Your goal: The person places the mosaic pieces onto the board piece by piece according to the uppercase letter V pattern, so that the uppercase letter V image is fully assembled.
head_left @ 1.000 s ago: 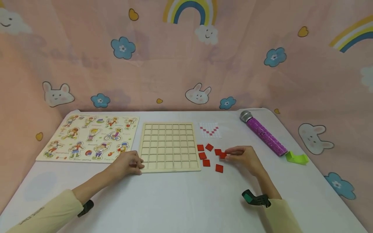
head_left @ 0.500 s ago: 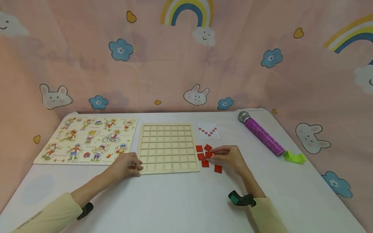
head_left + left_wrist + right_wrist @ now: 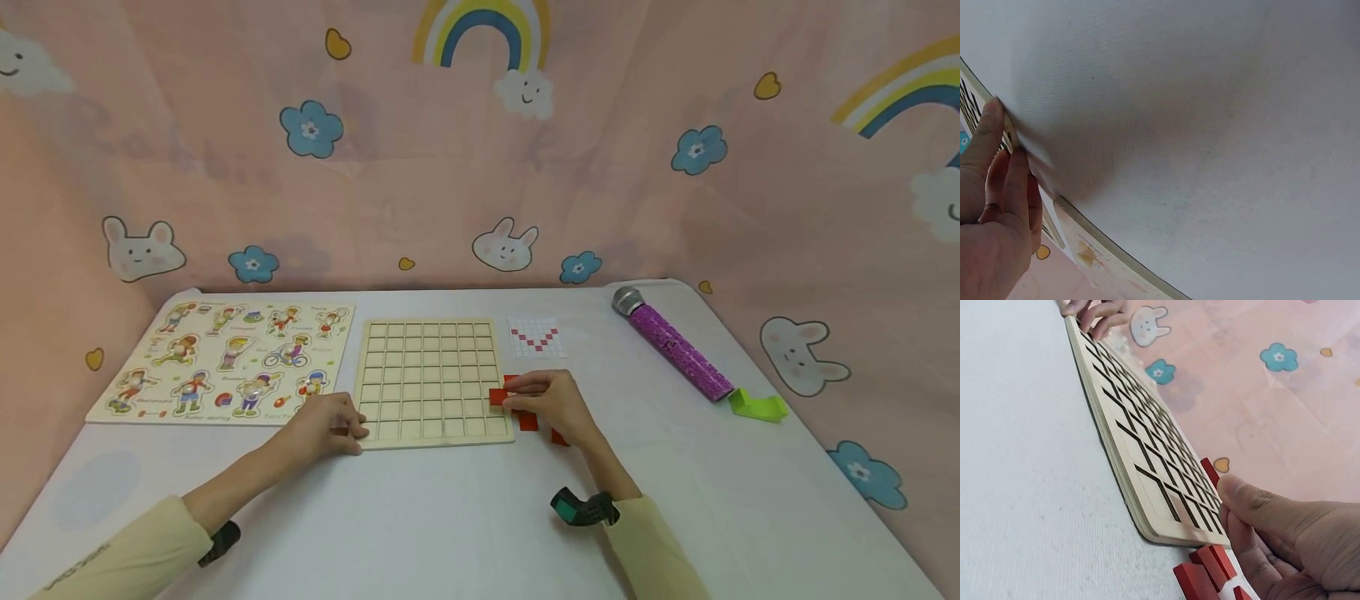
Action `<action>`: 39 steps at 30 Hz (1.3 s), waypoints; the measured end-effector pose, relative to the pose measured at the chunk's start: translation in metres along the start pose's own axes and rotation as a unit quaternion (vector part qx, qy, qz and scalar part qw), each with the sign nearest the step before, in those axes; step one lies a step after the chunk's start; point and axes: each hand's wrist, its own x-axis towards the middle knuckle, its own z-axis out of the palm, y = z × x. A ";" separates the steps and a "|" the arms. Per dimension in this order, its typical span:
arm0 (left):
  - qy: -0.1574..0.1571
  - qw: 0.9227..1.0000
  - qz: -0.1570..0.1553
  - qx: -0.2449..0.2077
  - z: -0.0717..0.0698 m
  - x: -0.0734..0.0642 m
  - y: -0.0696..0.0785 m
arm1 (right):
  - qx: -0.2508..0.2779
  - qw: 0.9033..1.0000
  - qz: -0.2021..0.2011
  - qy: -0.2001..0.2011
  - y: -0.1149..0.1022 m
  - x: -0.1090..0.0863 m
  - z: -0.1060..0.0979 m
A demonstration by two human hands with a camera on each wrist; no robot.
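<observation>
On the white tabletop [image 3: 420,525] we see a picture puzzle [image 3: 208,358] with sporty figures seated in it, and beside it a board [image 3: 432,383] of square slots showing pale wood. The left hand [image 3: 327,425] keeps no slack grip: it clasps the board's near-left corner. The right hand [image 3: 553,404] partly covers loose red tiles [image 3: 528,422] just beside the board; its grip pinches a single tile [image 3: 497,397] over the board's right edge.

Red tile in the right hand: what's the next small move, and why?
I'd probably lower the red tile into a vacant square of the grid board: the right hand pinches it over the board's right edge, no visible square looks filled, and the left hand holds the near-left corner.
</observation>
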 end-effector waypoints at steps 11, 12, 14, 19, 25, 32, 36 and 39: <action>0.005 1.000 0.010 -0.005 0.000 0.000 0.000 | 0.019 0.996 -0.068 -0.047 -0.013 0.005 0.024; 0.005 1.000 0.012 -0.005 0.000 0.000 0.001 | 0.018 0.996 -0.071 -0.049 -0.014 0.006 0.027; 0.006 1.000 0.012 -0.008 0.000 -0.001 0.001 | 0.013 0.996 -0.076 -0.051 -0.016 0.006 0.032; 0.006 1.000 0.001 -0.014 0.000 0.000 0.002 | -0.011 0.996 -0.074 -0.049 -0.020 0.007 0.046; 0.005 1.000 -0.009 -0.016 0.000 -0.001 0.003 | -0.011 0.995 -0.085 -0.041 -0.023 0.008 0.059; 0.007 1.000 0.011 -0.004 0.000 -0.001 0.002 | 0.004 0.992 -0.115 -0.050 -0.024 0.007 0.068; 0.006 1.000 0.025 0.001 0.000 -0.001 0.001 | 0.001 0.992 -0.114 -0.057 -0.025 0.006 0.070; 0.007 0.999 0.032 0.000 0.000 -0.001 0.000 | 0.004 0.992 -0.109 -0.057 -0.026 0.005 0.071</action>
